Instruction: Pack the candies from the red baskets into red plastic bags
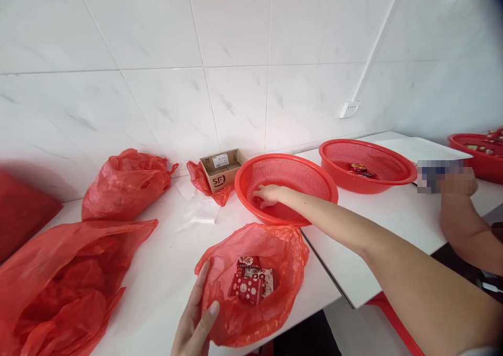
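My left hand (pixel 196 311) grips the left rim of a red plastic bag (pixel 291 288), its thumb and fingers on the bag's edge. The bag lies wide-mouthed at the table's front edge. Several small red and white printed packets (pixel 249 288) rest inside it. My right hand (pixel 268 195) reaches down into a red perforated plastic basket (pixel 314 175) just behind the bag. Its fingers are apart near the basket's bottom, and I see nothing held in them. The basket's floor is partly hidden by my hand and forearm.
A small cardboard box (pixel 223 180) stands against the tiled wall. Filled red bags (pixel 126 186) lie at left. A second red basket (pixel 365 180) holds a few packets. At right, another person's arm (pixel 467 230) extends over the white table (pixel 157 293).
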Motion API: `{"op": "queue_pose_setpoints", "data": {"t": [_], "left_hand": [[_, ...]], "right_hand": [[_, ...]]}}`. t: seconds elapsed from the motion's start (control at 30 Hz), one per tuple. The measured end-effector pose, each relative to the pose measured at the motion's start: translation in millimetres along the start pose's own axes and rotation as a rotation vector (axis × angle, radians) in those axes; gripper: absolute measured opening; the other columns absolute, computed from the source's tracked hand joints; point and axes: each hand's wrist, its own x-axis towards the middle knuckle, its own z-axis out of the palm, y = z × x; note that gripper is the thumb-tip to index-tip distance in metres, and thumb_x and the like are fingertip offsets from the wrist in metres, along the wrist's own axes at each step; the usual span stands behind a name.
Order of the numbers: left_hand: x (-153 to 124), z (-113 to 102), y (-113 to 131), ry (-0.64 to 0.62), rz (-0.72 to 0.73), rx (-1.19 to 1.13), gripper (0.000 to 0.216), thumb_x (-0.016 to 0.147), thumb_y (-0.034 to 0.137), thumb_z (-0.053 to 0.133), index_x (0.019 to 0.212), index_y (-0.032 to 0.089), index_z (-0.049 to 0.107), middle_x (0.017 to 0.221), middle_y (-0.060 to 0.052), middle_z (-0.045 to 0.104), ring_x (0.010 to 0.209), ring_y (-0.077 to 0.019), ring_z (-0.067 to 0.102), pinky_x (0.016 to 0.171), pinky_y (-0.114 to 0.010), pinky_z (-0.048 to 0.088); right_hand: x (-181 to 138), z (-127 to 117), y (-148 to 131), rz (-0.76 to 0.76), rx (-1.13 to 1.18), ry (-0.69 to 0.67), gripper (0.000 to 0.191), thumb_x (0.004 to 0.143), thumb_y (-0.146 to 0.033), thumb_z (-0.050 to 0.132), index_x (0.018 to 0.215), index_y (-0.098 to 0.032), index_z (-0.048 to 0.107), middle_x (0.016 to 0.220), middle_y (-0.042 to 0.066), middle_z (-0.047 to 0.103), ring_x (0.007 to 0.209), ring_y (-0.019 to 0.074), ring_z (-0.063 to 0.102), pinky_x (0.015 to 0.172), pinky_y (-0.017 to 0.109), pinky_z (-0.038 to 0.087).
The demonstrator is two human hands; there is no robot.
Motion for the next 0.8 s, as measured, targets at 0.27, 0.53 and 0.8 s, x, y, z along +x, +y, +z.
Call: {"op": "queue_pose_setpoints", "data": {"t": [0.27,0.53,0.8], "left_hand": [[2,-5,1,-0.016,0.007,-0.031,0.071,0.078,0.043,0.071,0.144,0.035,0.045,0.152,-0.002,0.045,0.143,-0.0353,0.032,0.116,-0.047,0.028],[8,2,5,-0.01,0.025,-0.01,0.084,0.08,0.043,0.069,0.152,0.032,0.029,0.154,-0.006,0.041,0.142,-0.034,0.034,0.115,-0.047,0.03],[8,-3,5,-0.051,0.031,0.019,0.077,0.081,0.042,0.068,0.15,0.034,0.034,0.156,-0.003,0.039,0.143,-0.0335,0.032,0.116,-0.047,0.027]], "right_hand": [[-23,-35,-7,-0.122,0.204,0.022,0.01,0.086,-0.019,0.058,0.096,-0.016,0.058,0.09,0.005,0.067,0.071,0.0114,0.061,0.063,0.021,0.046],[-100,-6,-104,-0.424,0.25,-0.129,0.016,0.089,-0.034,0.059,0.102,-0.023,0.06,0.105,0.004,0.058,0.083,0.0152,0.059,0.075,0.028,0.047],[-85,-19,-42,-0.2,0.097,0.209,0.019,0.097,-0.033,0.048,0.104,-0.023,0.063,0.106,0.005,0.066,0.093,0.0179,0.061,0.084,0.03,0.046]]}}
